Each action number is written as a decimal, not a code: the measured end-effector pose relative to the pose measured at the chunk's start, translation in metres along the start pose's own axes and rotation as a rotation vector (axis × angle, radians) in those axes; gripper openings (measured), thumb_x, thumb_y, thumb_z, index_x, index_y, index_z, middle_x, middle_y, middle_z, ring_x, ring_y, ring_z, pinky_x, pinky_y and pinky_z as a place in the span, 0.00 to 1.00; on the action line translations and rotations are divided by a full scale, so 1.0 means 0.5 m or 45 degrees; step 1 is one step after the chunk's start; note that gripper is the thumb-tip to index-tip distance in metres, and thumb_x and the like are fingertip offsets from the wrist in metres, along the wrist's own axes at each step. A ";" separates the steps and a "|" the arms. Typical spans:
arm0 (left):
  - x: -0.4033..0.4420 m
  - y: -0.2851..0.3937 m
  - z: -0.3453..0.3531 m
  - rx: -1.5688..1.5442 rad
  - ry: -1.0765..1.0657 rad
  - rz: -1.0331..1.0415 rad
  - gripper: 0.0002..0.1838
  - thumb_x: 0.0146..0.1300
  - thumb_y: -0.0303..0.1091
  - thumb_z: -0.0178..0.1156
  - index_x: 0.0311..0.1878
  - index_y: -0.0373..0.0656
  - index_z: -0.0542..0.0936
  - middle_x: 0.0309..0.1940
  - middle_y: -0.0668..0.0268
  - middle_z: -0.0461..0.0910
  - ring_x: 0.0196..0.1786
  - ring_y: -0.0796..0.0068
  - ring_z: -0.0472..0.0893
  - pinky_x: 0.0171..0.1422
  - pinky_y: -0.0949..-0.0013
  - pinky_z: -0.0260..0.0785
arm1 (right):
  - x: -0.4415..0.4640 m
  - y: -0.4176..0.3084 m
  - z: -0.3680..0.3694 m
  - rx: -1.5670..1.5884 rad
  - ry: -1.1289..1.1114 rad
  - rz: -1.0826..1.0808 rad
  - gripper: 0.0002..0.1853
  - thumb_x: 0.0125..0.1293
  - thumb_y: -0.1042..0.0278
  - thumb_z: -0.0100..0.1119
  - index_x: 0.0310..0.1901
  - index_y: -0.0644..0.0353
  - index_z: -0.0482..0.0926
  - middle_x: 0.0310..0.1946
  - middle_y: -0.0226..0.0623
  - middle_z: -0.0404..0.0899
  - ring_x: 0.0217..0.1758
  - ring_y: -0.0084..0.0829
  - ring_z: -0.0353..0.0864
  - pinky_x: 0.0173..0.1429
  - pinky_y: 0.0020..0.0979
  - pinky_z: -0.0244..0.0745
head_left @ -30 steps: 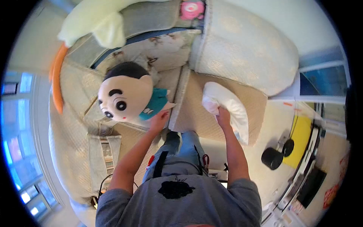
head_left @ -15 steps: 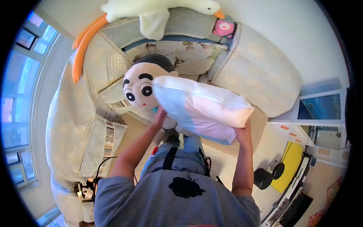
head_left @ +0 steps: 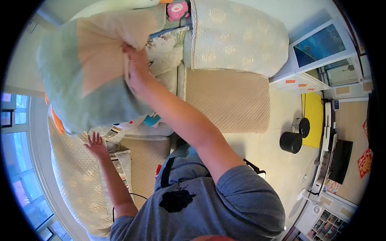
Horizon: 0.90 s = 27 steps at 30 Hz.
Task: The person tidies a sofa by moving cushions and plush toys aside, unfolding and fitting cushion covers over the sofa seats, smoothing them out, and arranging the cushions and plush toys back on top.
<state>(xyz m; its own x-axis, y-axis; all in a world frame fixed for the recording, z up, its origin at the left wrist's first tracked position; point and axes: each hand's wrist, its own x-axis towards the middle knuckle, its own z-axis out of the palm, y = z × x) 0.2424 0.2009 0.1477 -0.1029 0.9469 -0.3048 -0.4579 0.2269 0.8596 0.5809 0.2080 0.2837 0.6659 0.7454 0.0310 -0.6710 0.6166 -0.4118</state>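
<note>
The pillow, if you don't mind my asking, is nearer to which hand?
Right: the right hand is on the pillow, gripping its fabric, while the left hand is open just below its edge.

A home living room, shown by a quilted sofa (head_left: 227,100), a large pillow (head_left: 90,74), a pink plush toy (head_left: 177,11), tall windows (head_left: 20,150) at left, and a white cabinet (head_left: 298,83) at right.

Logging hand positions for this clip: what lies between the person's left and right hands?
In the head view, the blue-grey lower part of the colour-block pillow lies between the left hand and the right hand.
</note>
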 end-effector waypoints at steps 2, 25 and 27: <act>0.005 -0.046 -0.002 0.057 -0.030 -0.079 0.36 0.58 0.62 0.34 0.62 0.47 0.51 0.56 0.53 0.61 0.56 0.57 0.64 0.62 0.58 0.51 | 0.015 0.071 -0.037 -0.370 0.164 0.130 0.22 0.52 0.65 0.55 0.48 0.62 0.65 0.41 0.38 0.70 0.45 0.31 0.70 0.48 0.30 0.67; -0.208 -0.491 0.143 0.838 -0.133 -0.575 0.20 0.55 0.38 0.51 0.51 0.46 0.65 0.42 0.68 0.68 0.42 0.76 0.67 0.45 0.69 0.59 | -0.419 -0.121 -0.884 -0.819 1.188 0.912 0.11 0.54 0.60 0.52 0.38 0.53 0.71 0.29 0.30 0.74 0.29 0.23 0.73 0.34 0.27 0.69; -0.205 -0.552 0.155 0.785 -0.312 -0.665 0.17 0.54 0.37 0.53 0.47 0.46 0.68 0.39 0.70 0.69 0.40 0.78 0.67 0.43 0.71 0.59 | -0.442 -0.124 -0.885 -0.797 1.256 0.910 0.09 0.54 0.61 0.51 0.35 0.53 0.71 0.27 0.30 0.74 0.26 0.23 0.72 0.31 0.25 0.69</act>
<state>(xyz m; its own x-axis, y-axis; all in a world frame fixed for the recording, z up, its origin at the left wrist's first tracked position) 0.4477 0.0590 -0.0264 0.2154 0.6923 -0.6887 0.1777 0.6657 0.7248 0.6195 -0.1070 -0.1005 0.3700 0.1989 -0.9075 -0.8807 -0.2357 -0.4108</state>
